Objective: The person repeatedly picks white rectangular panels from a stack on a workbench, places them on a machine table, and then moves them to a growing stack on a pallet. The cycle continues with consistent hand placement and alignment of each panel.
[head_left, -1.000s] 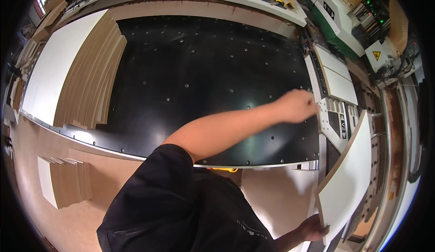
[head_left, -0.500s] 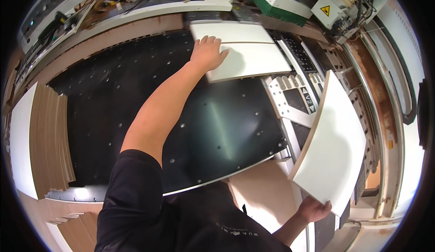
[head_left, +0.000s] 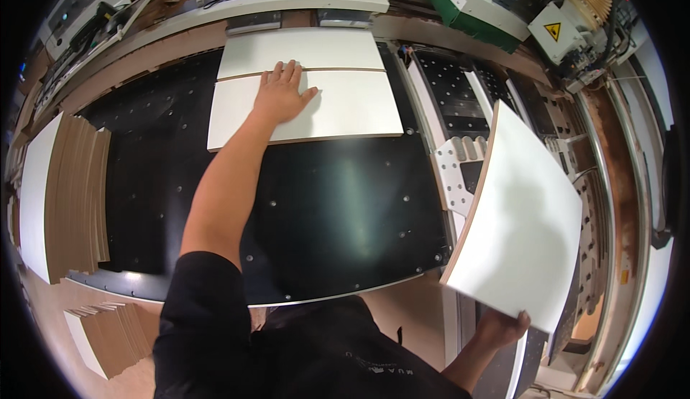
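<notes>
Two white panels with brown edges lie edge to edge on the black table at its far side: a farther panel (head_left: 302, 48) and a nearer panel (head_left: 345, 104). My left hand (head_left: 283, 94) rests flat on the nearer one, fingers spread, the fingertips reaching the seam between the two. At the right, my right hand (head_left: 501, 329) grips a third white panel (head_left: 521, 216) by its near edge, thumb on top and the other fingers hidden beneath. That panel is held over the machine's rails, right of the black table.
The black table (head_left: 316, 198) is dotted with small round fittings. A stack of panels (head_left: 75, 194) stands on its left end, another stack (head_left: 111, 338) below it. Behind are a cluttered white ledge (head_left: 302, 2) and a machine head with a warning sign (head_left: 552, 33).
The two panels on the table have slid left, off the rails side, with my left hand on them. The panel in my right hand has stayed nearly in place.
</notes>
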Action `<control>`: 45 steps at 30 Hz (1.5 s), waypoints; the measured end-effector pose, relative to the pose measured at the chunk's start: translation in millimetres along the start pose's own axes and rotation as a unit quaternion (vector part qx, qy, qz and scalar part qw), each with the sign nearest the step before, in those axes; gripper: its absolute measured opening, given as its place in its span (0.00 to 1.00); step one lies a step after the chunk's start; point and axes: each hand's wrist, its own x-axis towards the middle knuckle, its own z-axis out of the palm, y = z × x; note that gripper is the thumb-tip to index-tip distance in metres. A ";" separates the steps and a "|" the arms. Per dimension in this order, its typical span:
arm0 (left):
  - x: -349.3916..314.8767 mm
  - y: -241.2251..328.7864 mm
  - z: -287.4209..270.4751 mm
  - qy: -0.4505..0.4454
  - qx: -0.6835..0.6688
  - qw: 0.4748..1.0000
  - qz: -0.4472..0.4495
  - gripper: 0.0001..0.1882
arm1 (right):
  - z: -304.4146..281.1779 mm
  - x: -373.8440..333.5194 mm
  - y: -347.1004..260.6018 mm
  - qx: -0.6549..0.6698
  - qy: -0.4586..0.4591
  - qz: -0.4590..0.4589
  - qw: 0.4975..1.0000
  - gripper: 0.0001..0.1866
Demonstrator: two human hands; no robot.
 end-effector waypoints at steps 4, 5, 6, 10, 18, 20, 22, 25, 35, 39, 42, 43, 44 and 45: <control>-46.1 -2.8 -18.9 -0.017 0.004 1.000 0.010 0.40 | 23.3 35.0 23.7 0.079 -0.034 0.055 0.995 0.30; -65.8 -4.3 -24.3 -0.024 0.000 1.000 0.007 0.39 | 30.5 42.0 30.9 0.062 -0.058 0.052 0.995 0.28; -87.5 -7.3 -30.5 -0.031 -0.006 1.000 0.003 0.39 | 38.0 46.6 39.6 0.061 -0.103 0.045 0.992 0.26; -180.4 -34.2 -64.6 -0.052 0.023 0.998 0.003 0.38 | 69.7 66.2 74.5 0.113 -0.076 0.154 0.979 0.26; -308.3 -107.7 -131.4 -0.083 -0.058 0.995 0.001 0.36 | 138.4 87.0 175.4 0.123 -0.053 0.291 0.947 0.29; -325.7 -122.4 -137.2 -0.070 -0.126 0.989 -0.018 0.32 | 156.9 91.8 199.0 0.117 -0.065 0.321 0.938 0.26; -339.2 -134.8 -139.1 -0.061 -0.184 0.980 -0.035 0.28 | 172.1 98.8 223.2 0.126 -0.096 0.350 0.923 0.24; -350.3 -150.4 -138.3 -0.042 -0.258 0.964 -0.047 0.22 | 188.2 107.5 259.1 0.124 -0.098 0.365 0.917 0.21; -356.5 -156.0 -137.5 -0.027 -0.357 0.930 -0.083 0.18 | 188.2 134.1 327.8 0.109 -0.097 0.348 0.926 0.21; -355.3 -155.6 -137.2 -0.025 -0.345 0.936 -0.072 0.18 | 193.0 144.9 330.3 0.081 -0.042 0.315 0.945 0.21; -355.4 -156.5 -135.7 -0.017 -0.340 0.939 -0.056 0.18 | 195.4 153.1 322.0 -0.037 -0.007 0.320 0.947 0.21; -355.8 -156.6 -135.4 -0.016 -0.340 0.939 -0.056 0.18 | 193.7 157.8 315.9 -0.084 -0.010 0.349 0.933 0.23; -356.1 -156.6 -135.1 -0.015 -0.339 0.939 -0.056 0.18 | 191.1 163.7 309.1 -0.127 -0.021 0.380 0.916 0.24; -356.4 -156.4 -134.8 -0.014 -0.339 0.939 -0.057 0.18 | 188.3 168.6 303.3 -0.175 -0.020 0.403 0.898 0.26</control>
